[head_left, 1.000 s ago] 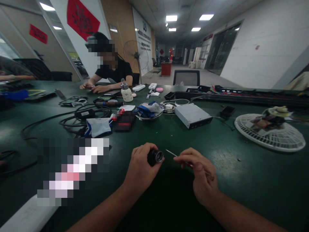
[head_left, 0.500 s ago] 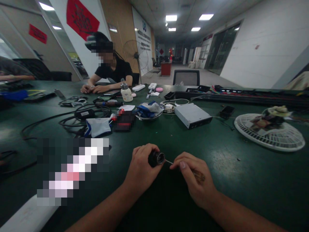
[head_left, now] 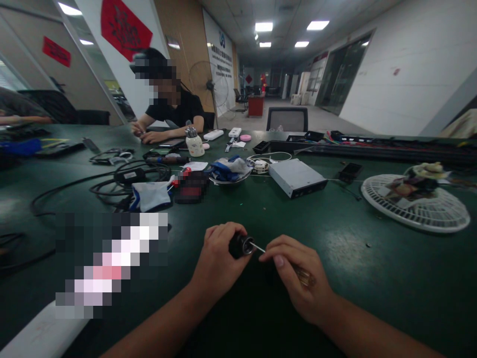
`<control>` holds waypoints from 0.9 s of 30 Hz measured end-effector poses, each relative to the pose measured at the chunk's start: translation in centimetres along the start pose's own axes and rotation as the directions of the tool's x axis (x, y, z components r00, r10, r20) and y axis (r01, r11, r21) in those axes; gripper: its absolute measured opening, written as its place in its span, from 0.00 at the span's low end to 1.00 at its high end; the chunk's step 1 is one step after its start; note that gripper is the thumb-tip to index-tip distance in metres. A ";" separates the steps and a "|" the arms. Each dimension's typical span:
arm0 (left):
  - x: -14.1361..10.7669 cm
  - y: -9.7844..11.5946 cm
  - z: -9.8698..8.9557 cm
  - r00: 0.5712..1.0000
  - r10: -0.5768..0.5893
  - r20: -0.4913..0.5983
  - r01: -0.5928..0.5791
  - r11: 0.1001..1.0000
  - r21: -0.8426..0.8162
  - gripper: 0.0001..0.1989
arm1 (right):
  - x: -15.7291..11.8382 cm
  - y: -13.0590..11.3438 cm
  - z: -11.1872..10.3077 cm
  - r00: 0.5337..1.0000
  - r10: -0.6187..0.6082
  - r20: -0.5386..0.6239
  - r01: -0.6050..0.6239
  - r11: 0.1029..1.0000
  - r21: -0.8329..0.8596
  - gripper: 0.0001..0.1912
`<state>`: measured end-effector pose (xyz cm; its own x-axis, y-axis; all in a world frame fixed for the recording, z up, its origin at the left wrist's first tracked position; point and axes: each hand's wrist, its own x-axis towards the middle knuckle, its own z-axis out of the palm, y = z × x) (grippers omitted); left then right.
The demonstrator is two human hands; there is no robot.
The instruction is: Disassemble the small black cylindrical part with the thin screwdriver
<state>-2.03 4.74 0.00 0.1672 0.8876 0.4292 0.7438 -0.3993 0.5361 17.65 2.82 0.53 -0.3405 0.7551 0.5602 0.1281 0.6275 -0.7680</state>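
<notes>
My left hand (head_left: 220, 258) is closed around a small black cylinder (head_left: 246, 244) that looks like a camera lens, its round open end turned to the right. In my right hand (head_left: 298, 271) is a screwdriver (head_left: 305, 278) with a translucent amber handle, gripped between thumb and fingers. Its thin metal shaft points left, and the tip reaches the mouth of the cylinder; how deep it goes I cannot tell. Both hands hover just above the dark green table (head_left: 346, 298).
Beyond my hands lie a grey disc drive (head_left: 297, 177), a bowl (head_left: 231, 180) with blue-white cloth, a white glove (head_left: 152, 194) and black cables (head_left: 97, 186). A white fan grille (head_left: 413, 219) lies right. Across the table sits a person (head_left: 175, 112) near a bottle (head_left: 194, 144).
My right hand has shifted slightly left, and the screwdriver tip has moved from the cylinder's right rim into its opening. My left hand stays almost where it was.
</notes>
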 end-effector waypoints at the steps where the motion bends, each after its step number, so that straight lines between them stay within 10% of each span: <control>1: 0.0 0.0 0.0 1.000 0.004 0.001 -0.004 1.000 0.000 0.13 | 0.0 0.0 0.0 1.000 -0.013 0.025 0.012 1.000 0.010 0.12; 27: 0.0 0.2 -0.2 1.000 0.014 0.023 -0.014 1.000 0.015 0.11 | 0.0 -0.1 0.0 1.000 -0.011 -0.014 0.011 0.999 -0.038 0.13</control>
<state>-1.98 4.64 0.31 0.1923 0.8872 0.4193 0.7511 -0.4081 0.5189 17.68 2.74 0.56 -0.3287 0.7506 0.5732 0.1595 0.6423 -0.7496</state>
